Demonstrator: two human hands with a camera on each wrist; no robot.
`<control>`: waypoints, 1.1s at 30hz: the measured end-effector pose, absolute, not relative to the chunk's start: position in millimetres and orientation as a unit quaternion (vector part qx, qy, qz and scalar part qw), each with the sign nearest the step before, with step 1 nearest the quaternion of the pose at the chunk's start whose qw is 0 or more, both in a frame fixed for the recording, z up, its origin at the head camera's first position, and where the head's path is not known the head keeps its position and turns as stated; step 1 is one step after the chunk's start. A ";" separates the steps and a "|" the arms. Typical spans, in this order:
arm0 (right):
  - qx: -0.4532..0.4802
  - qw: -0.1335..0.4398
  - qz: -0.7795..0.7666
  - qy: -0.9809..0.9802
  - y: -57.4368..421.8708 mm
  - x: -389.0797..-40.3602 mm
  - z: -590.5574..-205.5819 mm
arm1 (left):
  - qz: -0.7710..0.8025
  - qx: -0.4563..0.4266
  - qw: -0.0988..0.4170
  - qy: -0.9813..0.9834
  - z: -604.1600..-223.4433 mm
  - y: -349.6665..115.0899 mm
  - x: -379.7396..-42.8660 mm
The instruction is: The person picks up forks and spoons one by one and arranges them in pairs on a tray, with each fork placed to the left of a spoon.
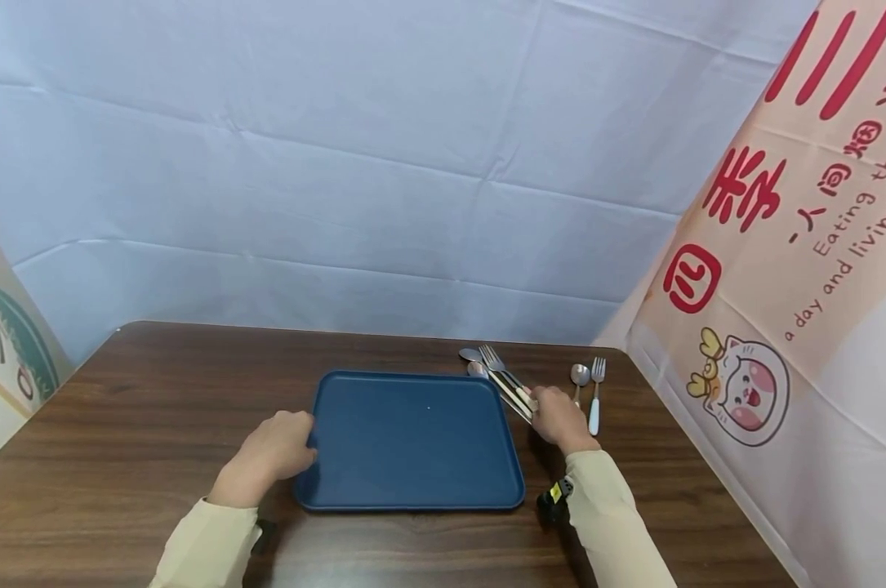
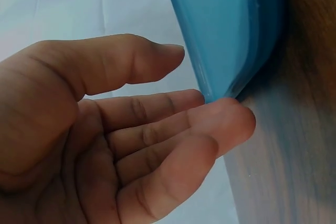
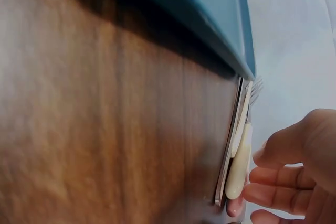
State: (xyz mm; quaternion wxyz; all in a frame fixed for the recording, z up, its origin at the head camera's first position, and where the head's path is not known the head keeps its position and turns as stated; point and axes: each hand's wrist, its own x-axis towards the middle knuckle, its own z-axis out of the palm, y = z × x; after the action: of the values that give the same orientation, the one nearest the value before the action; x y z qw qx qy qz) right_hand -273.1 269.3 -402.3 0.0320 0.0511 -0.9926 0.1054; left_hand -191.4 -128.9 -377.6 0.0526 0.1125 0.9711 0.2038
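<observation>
A blue rectangular tray (image 1: 413,445) lies on the wooden table. My left hand (image 1: 279,445) is at its left edge; in the left wrist view the fingertips (image 2: 231,121) meet the tray's corner while the thumb stays apart. Right of the tray is a bunch of cutlery: a fork (image 1: 491,358), a spoon (image 1: 478,370) and another spoon (image 1: 469,354), overlapping. My right hand (image 1: 558,416) is over their handle ends. A cream-handled fork (image 3: 239,169) lies beside its thumb and fingers in the right wrist view, and the thumb looks slightly off the handle.
Beyond the right hand lie a small spoon (image 1: 579,376) and a fork (image 1: 594,408) with a pale handle. The dark wooden table (image 1: 156,425) meets a pale cloth backdrop (image 1: 340,204) at the back. A printed banner (image 1: 773,269) hangs along the right side.
</observation>
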 end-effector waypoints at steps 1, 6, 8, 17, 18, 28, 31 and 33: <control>0.049 0.030 0.107 -0.993 270.4 -274.1 -402.4 | 0.205 0.113 0.052 0.971 -378.2 -128.6 -191.1; 0.047 0.028 0.107 -0.993 275.1 -277.9 -402.6 | 0.209 0.117 0.047 0.970 -383.6 -125.6 -191.3; 0.049 0.026 0.107 -0.993 276.3 -279.2 -402.8 | 0.207 0.119 0.044 0.970 -385.7 -124.8 -191.7; 0.038 0.010 0.106 -0.994 276.0 -281.4 -406.5 | 0.191 0.123 0.044 0.973 -387.3 -125.7 -192.8; 0.037 0.009 0.106 -0.994 276.3 -281.9 -407.2 | 0.192 0.122 0.046 0.973 -387.1 -125.8 -192.8; 0.034 0.004 0.111 -0.993 277.6 -284.4 -410.2 | 0.206 0.104 0.070 0.971 -386.5 -125.7 -193.7; 0.039 0.011 0.108 -0.993 277.6 -285.3 -411.0 | 0.206 0.096 0.087 0.970 -386.0 -125.1 -193.9; 0.047 0.017 0.108 -0.993 277.3 -286.8 -411.5 | 0.205 0.091 0.099 0.969 -385.3 -124.5 -194.0</control>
State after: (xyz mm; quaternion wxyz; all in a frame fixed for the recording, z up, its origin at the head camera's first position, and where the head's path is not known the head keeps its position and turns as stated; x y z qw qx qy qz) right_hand -286.8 277.3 -411.5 0.0168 0.0471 -0.9929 0.1083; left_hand -194.0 -124.5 -385.3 0.0987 0.0914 0.9695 0.2049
